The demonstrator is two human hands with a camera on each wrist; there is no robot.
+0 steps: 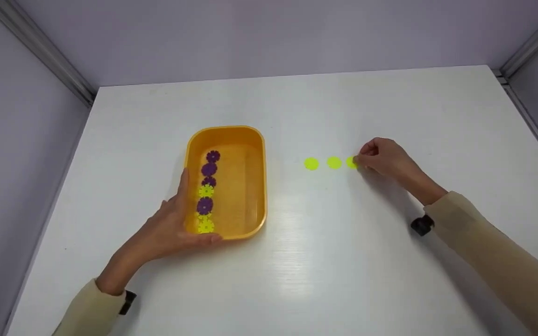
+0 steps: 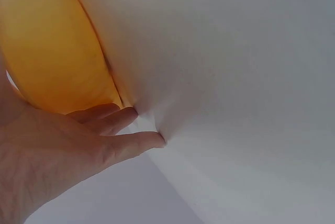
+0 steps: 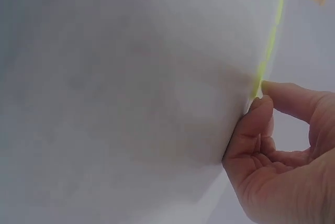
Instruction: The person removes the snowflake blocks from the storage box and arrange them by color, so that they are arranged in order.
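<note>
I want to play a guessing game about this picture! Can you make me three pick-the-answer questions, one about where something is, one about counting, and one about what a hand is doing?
1. Where are the purple flower pieces?
A. In the orange tub
B. On the bare table
C. In the right hand

2. How many yellow-green discs lie in the row on the table?
A. One
B. Three
C. Six

3. What is the left hand doing?
A. Hanging in the air
B. Making a fist
C. Holding the tub's side

Answers:
1. A, they line the tub's floor.
2. B, two lie free, and the right hand pinches the third.
3. C, its fingers lie along the near edge.
</note>
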